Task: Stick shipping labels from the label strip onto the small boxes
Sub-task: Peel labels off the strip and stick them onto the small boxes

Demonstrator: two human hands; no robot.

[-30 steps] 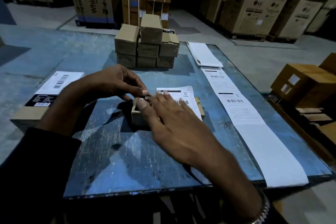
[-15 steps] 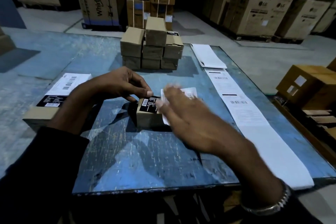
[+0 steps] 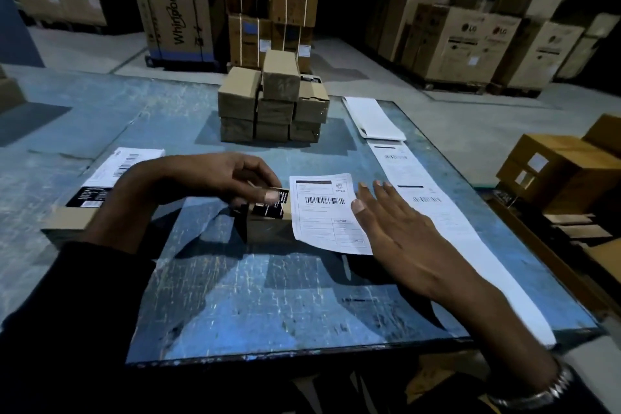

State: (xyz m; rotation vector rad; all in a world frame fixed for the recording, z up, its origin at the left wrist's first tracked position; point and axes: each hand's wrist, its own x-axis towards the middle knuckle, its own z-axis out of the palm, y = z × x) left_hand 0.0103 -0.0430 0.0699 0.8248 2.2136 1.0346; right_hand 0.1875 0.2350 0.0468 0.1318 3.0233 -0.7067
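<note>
A small brown box (image 3: 268, 228) with a black printed patch stands on the blue table (image 3: 268, 306) in front of me. A white shipping label (image 3: 322, 212) lies across its top and hangs over its right side. My left hand (image 3: 215, 178) curls over the box's left end, thumb on the black patch. With fingers straight, my right hand (image 3: 389, 228) lies flat at the label's right edge. The long white label strip (image 3: 437, 212) runs down the table's right side. A stack of several small brown boxes (image 3: 274, 104) stands at the back.
A longer box with a label on top (image 3: 100, 185) lies at the table's left edge, partly behind my left arm. A folded white sheet (image 3: 373, 118) rests at the strip's far end. Brown cartons (image 3: 564, 171) sit to the right of the table; large appliance cartons line the back.
My right hand has swept from the left part of the label across to its right edge, uncovering the printed face. My left hand has stayed on the box's left end.
</note>
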